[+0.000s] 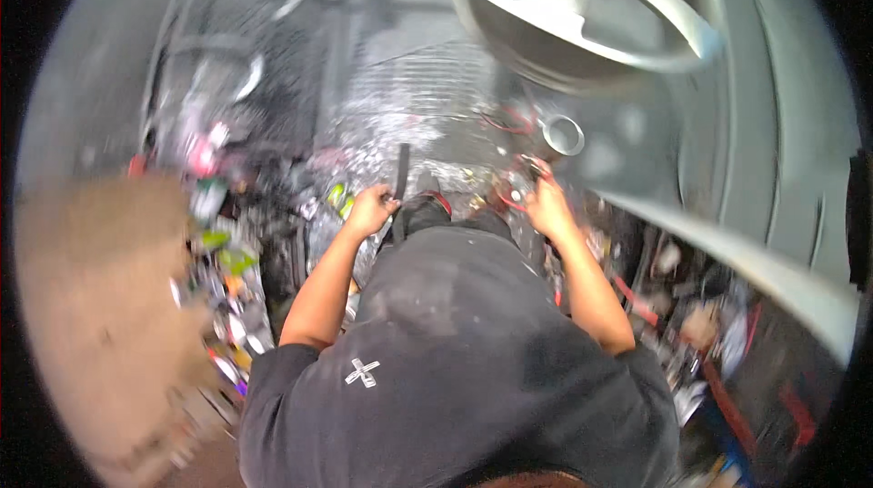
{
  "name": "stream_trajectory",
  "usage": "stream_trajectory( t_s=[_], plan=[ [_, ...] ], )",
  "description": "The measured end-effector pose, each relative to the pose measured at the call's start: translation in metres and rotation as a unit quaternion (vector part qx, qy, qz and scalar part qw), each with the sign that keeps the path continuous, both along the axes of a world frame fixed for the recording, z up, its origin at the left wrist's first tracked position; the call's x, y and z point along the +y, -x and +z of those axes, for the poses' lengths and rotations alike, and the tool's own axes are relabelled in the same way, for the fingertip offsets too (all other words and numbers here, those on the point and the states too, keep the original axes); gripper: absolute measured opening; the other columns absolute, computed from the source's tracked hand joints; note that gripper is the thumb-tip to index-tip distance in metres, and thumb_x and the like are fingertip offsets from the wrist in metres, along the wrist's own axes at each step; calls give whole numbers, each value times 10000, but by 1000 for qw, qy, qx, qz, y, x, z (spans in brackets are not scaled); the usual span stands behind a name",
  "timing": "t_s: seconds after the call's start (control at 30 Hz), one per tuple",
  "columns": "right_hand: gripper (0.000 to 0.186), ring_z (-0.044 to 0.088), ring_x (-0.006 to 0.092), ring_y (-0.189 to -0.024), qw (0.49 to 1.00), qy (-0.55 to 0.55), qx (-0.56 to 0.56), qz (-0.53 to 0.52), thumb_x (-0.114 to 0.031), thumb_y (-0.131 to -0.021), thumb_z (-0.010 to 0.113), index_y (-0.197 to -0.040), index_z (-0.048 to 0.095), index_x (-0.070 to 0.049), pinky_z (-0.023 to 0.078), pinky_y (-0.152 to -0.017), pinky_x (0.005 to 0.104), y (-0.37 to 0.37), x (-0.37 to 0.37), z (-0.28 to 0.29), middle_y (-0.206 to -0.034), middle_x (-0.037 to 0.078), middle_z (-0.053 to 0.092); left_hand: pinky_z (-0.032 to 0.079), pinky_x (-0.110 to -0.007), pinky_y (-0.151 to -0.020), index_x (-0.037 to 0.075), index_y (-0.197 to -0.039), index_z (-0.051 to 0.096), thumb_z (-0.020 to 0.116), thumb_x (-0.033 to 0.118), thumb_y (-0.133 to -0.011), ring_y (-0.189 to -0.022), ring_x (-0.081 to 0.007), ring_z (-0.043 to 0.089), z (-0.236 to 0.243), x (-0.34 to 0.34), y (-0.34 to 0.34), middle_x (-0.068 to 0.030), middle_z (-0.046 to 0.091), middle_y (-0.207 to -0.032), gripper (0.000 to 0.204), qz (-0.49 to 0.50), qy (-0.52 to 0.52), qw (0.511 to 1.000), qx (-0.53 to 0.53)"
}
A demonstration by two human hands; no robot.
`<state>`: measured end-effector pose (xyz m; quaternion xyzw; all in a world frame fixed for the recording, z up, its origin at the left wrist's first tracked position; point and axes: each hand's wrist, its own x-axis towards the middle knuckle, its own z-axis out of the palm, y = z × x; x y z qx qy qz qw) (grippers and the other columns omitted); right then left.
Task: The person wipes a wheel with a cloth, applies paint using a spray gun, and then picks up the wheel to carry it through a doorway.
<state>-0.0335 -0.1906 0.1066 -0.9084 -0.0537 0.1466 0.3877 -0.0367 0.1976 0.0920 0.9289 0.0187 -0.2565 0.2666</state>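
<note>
My left hand (pixel 371 208) is closed round the lower part of a narrow dark strip (pixel 403 170), which stands up past my fingers. To the right, my right hand (pixel 548 204) is closed on a small tool with a dark tip (pixel 530 163) and a curved red handle (pixel 509 198); blur hides its exact kind. A pale ring-shaped piece (pixel 563 135) lies just beyond this hand. Between my hands, my shoes (pixel 429 186) show amid scattered scraps.
A large silvery wheel-like metal part (pixel 591 24) stands at the far right. Mixed litter (pixel 236 283) heaps up on the left beside a brown board-like surface (pixel 105 297). More scraps (pixel 700 329) lie at the right, below a pale slanting edge (pixel 727 247). Dark panels rise around.
</note>
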Motion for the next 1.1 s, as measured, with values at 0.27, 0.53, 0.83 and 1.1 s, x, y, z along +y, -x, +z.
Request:
stream_trajectory(
  t_s=[0.27, 0.53, 0.83, 1.1],
  plan=[
    [594, 528, 471, -1221, 981, 13, -34, 189, -40, -825, 615, -1382, 427, 47, 426, -1027, 477, -10, 51, -14, -1316, 322, 530, 527, -479, -862, 42, -1021, 703, 713, 284, -800, -964, -393, 669, -56, 139, 191, -212, 697, -1014, 328, 314, -60, 946, -56],
    [563, 596, 467, -1107, 947, 105, 27, 302, -156, -837, 710, -1273, 462, 100, 496, -914, 480, 30, 188, -20, -1151, 341, 610, 512, -503, -923, 77, -1018, 727, 586, 336, -903, -1065, -389, 647, -137, 178, 457, -200, 684, -1123, 317, 446, -121, 878, 125],
    [616, 682, 435, -855, 831, 30, -12, 555, -238, -886, 673, -1371, 386, 11, 523, -714, 477, 140, 368, -35, -921, 268, 677, 475, -458, -981, 23, -992, 741, 471, 598, -932, -1080, -409, 634, -124, 190, 603, -249, 677, -1107, 638, 672, -36, 726, 143],
    [697, 536, 467, -1209, 691, 198, 107, 687, -291, -913, 659, -1471, 337, -25, 457, -996, 471, 165, 492, 6, -1344, 296, 532, 483, -461, -940, 32, -994, 743, 486, 657, -914, -1069, -395, 650, -159, 160, 668, -249, 687, -1088, 680, 762, 99, 626, 130]
  ],
)
